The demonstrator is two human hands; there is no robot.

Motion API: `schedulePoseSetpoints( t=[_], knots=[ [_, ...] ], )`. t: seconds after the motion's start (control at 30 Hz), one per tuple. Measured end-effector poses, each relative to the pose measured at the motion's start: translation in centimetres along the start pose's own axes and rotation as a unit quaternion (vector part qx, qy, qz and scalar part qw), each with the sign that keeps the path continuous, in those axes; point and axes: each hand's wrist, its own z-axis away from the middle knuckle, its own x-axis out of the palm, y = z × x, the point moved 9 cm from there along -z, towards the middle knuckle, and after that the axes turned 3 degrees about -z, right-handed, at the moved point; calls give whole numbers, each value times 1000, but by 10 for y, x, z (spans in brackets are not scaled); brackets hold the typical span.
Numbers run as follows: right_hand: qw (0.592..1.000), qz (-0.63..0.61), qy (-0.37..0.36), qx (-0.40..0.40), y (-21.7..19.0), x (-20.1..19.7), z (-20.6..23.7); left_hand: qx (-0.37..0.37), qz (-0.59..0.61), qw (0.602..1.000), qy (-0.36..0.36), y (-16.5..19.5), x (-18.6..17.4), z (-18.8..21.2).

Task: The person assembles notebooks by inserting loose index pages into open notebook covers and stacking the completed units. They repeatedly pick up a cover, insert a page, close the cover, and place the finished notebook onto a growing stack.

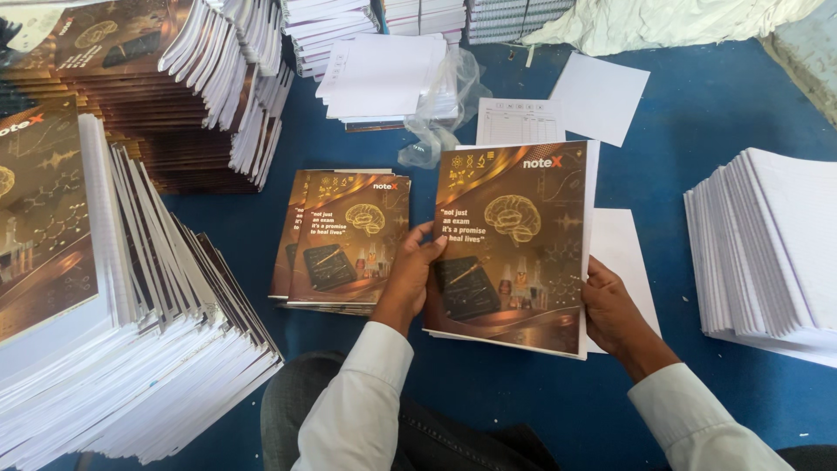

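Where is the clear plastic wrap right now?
In the head view, the crumpled plastic wrap lies on the blue surface at top centre, just above the held notebook, beside a white paper stack.

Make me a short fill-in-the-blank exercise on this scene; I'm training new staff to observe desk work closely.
1. The notebook with the brown cover is held at its edges by ______ hands.
2. The left hand grips the notebook's ______ edge.
3. The short pile of finished notebooks lies to the ______ of the held one.
4. Everything rests on a ______ surface.

Missing words: both; left; left; blue
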Motion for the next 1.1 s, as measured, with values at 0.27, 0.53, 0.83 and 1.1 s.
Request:
schedulePoseSetpoints(
  t=[0.27,0.53,0.83,1.1],
  knots=[
    [999,38,34,8,3,-13,-3,-1,-4,1000,-10,-2,11,1],
    [999,43,33,6,1,-10,-1,0,-8,1000,-8,0,11,2],
    [999,38,26,13,7,-12,-3,-19,-36,999,-2,-2,14,5],
    [999,47,14,19,10,-16,-3,-76,-31,996,-19,-15,20,6]
  ],
)
